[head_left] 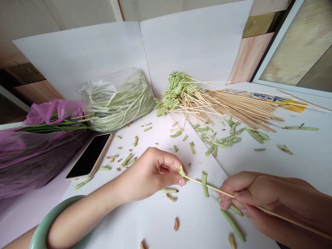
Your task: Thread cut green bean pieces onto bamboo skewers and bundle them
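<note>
My right hand (269, 197) grips a thin bamboo skewer (218, 190) that slants across the front right. One cut piece of long green bean (204, 184) is threaded crosswise on the skewer between my two hands. My left hand (155, 171) is closed in a pinch around another bean piece (182, 170) at the skewer's tip. Whether the tip goes through that piece is hidden by the fingers. A longer bean piece (233, 225) lies on the white paper below my right hand. A brown bean seed (176, 224) lies in front.
A pile of bean-threaded skewers (181, 86) lies at the back, beside loose bamboo skewers (246, 107). Whole long beans fill a clear plastic bag (119, 100). A phone (90, 155) and a purple bag (38, 155) are at the left. Bean scraps (228, 138) and seeds litter the paper.
</note>
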`<state>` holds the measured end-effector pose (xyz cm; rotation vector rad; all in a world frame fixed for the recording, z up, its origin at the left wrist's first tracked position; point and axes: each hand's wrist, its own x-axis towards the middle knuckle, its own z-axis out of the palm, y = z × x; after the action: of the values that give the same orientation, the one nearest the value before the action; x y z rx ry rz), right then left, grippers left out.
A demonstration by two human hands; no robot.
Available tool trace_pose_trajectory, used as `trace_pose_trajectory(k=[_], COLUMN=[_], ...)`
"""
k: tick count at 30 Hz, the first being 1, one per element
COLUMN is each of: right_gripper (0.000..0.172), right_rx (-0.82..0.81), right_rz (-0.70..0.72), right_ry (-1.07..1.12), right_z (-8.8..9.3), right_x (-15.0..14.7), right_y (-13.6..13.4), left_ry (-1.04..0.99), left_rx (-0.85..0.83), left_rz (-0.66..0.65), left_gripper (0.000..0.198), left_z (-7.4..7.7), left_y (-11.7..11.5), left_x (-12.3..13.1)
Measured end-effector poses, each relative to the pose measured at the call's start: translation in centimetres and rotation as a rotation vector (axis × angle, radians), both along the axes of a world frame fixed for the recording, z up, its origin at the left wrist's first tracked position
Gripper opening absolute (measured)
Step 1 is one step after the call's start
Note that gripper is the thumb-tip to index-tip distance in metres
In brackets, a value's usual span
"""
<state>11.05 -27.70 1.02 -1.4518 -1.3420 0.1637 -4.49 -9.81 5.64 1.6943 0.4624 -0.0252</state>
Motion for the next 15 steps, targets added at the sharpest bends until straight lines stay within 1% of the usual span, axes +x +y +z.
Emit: trace_pose_trajectory(k=[1,3,6,8,11,13,15], right_gripper=[0.011,0.015,0.016,0.014,0.012,0.012,0.012], right_rx=[-0.019,-0.072,-0.164,-0.217,-0.204,-0.150,-0.104], right_rz=[0.094,0.248,0.345,0.389,0.421,0.363,0.285], right_ry=[-0.015,-0.068,-0.111,-0.051,0.068,0.126,0.180], right_z=[0.2,0.5,0.6,0.4,0.3,0.7,1.4], right_x=[0.3,1.2,2.1,2.0,1.2,1.1,1.6], right_y=[0.0,0.0,-0.1,-0.2,-0.1,0.1,0.4], left_ry=[0.011,0.004,-0.040,-0.063,-0.077,-0.093,-0.133], left_rx=[-0.005,0.014,0.085,0.128,0.160,0.146,0.096], left_rz=[-0.001,-0.009,-0.060,-0.094,-0.105,-0.085,-0.028], left_gripper=[0.015,0.015,0.014,0.013,0.013,0.011,0.011], left_z=[0.0,0.0,0.0,0.0,0.0,-0.1,-0.3], left_y=[0.0,-0.1,-0.5,-0.9,-1.5,-1.8,-1.9], left_x=[0.0,0.0,0.0,0.0,0.0,0.0,0.0])
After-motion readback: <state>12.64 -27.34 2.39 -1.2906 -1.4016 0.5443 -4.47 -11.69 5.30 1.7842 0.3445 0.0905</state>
